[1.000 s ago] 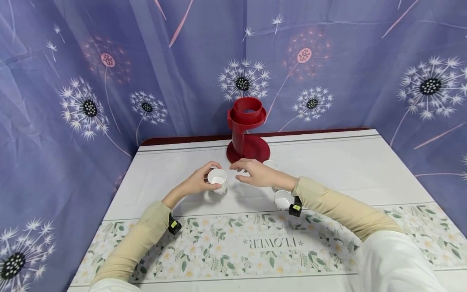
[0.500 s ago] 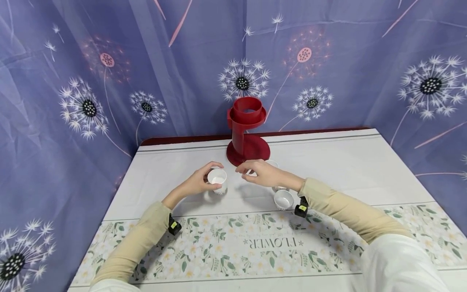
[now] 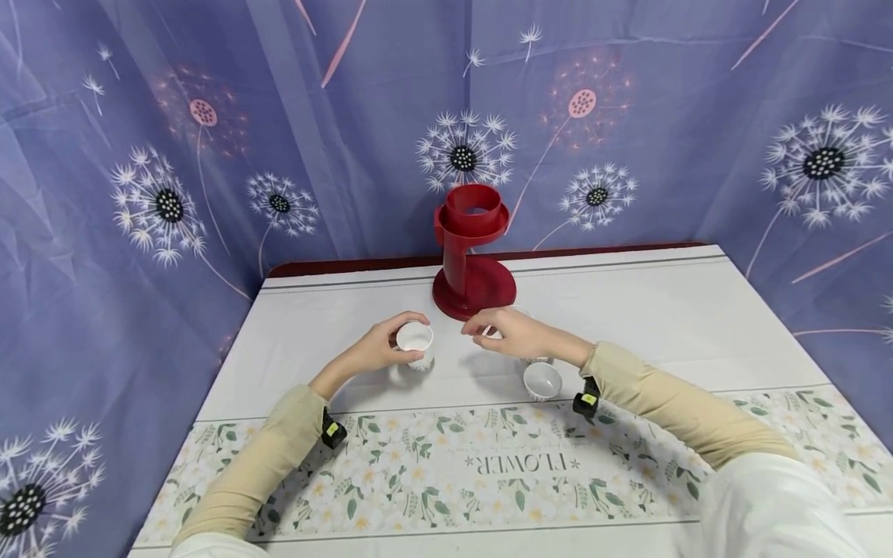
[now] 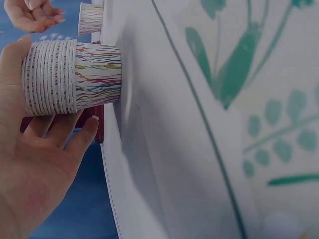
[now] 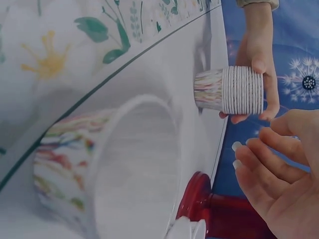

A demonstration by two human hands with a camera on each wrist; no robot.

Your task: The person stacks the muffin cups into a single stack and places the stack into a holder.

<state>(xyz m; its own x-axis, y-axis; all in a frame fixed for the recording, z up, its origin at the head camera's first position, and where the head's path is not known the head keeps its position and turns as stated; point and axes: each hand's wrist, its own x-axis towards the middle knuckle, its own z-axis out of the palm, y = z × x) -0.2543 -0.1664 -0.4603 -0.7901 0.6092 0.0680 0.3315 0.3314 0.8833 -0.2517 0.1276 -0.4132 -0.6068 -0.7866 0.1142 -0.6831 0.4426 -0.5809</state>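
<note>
Purple dandelion-print fabric (image 3: 391,147) hung beyond the left hand (image 3: 380,345) gripping rainbow-streaked white paper cups (image 4: 72,77) stacked on the left, while the right hand (image 3: 508,329), loosely bent, held nothing, seemingly at an unstacking step that needed a pinch on the top cup (image 3: 415,336) next

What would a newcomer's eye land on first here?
Probably the red stand, vivid near the far edge of the table, against the blue dandelion backdrop. Next, the stack of striped cups in the left hand, nearer the person and left of the stand; the right hand, holding nothing, is to its right.
</note>
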